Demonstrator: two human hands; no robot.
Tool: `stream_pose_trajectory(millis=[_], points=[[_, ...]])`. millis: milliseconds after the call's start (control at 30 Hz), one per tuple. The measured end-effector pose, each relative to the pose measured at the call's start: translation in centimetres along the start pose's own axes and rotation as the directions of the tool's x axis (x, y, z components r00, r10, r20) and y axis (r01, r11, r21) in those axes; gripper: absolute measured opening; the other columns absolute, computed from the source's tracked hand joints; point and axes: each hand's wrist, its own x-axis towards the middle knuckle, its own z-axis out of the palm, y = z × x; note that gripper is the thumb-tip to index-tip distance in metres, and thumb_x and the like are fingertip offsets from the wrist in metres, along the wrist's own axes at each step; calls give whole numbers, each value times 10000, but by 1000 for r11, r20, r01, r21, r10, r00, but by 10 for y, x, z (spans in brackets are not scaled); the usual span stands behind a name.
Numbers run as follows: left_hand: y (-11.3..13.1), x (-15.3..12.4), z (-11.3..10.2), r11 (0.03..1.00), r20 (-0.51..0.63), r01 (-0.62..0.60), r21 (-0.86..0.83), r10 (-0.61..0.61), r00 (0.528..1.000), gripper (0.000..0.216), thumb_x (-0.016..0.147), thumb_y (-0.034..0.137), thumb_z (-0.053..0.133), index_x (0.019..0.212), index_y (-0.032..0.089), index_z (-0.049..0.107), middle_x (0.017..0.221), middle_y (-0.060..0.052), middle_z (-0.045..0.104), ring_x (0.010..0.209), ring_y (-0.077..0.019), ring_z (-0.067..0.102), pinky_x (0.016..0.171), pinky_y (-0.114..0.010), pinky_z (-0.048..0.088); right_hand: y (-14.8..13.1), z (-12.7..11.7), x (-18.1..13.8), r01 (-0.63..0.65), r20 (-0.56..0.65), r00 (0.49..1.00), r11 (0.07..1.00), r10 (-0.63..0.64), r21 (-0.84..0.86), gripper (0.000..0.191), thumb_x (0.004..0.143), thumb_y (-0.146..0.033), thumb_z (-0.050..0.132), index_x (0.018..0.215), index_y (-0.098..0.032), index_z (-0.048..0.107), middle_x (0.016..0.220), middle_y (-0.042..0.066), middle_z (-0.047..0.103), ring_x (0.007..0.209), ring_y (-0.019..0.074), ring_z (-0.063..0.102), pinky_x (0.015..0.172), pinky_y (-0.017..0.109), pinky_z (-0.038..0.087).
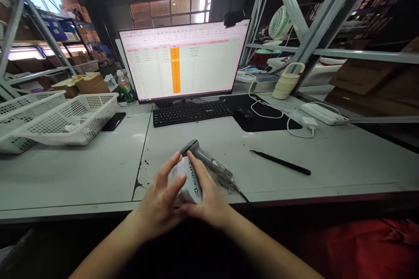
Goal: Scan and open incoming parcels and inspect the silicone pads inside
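Dimly, steel shelving (327, 11) flanks the stained desk (81, 174) under the white box (189, 179)

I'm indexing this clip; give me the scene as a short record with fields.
left hand: on the white box, left side
right hand: on the white box, right side
white box: held at the desk's front edge, dark lettering
scanner: grey, lying on the desk just behind the box
pen: black, on the desk, to the right
far side: keyboard, monitor showing a spreadsheet

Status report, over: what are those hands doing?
Grips: left hand, right hand, both shut on small white printed box at desk edge. Grey handheld scanner lies just behind. Black pen off right.
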Motion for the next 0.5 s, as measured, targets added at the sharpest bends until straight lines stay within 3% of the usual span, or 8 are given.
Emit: stream_pose_trajectory(millis=[67,133,200,267,333,400,500], points=[[13,-13,16,989,-108,134,-61,-140,984,815,914,299,628,1572,261,149,1565,-173,252,1435,-317,338,1111,-494,425,3,15,-10,-37,-18,999,950,45,310,1064,762,-794,594,1589,-234,228,1576,159,339,1458,378,310,1193,589,236],[20,-31,34,958,-194,268,-101,-283,939,709,917,418,607,1520,226,286,1491,-183,345,1389,-325,389,1085,-503,442,4,29,-20,-101,42,995,834,93,542,969,813,-792,525,1574,-247,278,1557,140,393,1444,364,346,1193,576,246],[24,-48,51,939,-254,333,-88,-344,904,720,912,584,545,1494,217,335,1438,-190,375,1341,-348,423,1042,-532,462,3,41,-30,-170,81,984,723,157,670,870,850,-766,498,1545,-265,348,1547,113,423,1434,338,373,1201,551,245],[28,-60,63,944,-302,327,-34,-321,898,818,896,712,451,1532,228,277,1424,-195,377,1321,-370,426,1007,-563,469,-2,50,-41,-178,49,976,654,210,735,773,899,-741,433,1514,-273,405,1570,87,399,1449,305,358,1218,515,225],[33,-64,70,958,-342,287,8,-267,901,847,900,762,343,1558,242,227,1431,-194,384,1318,-378,418,999,-586,457,-9,55,-51,-136,-21,974,659,225,740,725,938,-711,378,1510,-266,410,1590,74,368,1461,278,342,1225,486,224],[42,-62,74,966,-395,258,6,-235,888,811,915,754,277,1547,247,261,1421,-187,399,1299,-370,430,1006,-592,444,-19,58,-60,-73,-109,973,720,203,690,710,958,-680,366,1520,-247,391,1590,80,368,1465,265,336,1225,469,235],[57,-54,78,938,-452,325,-118,-343,824,826,891,780,274,1493,218,331,1386,-196,422,1246,-360,481,996,-584,455,-33,60,-70,23,-223,967,830,123,558,674,982,-623,352,1516,-214,390,1570,105,389,1463,269,338,1220,469,249]])
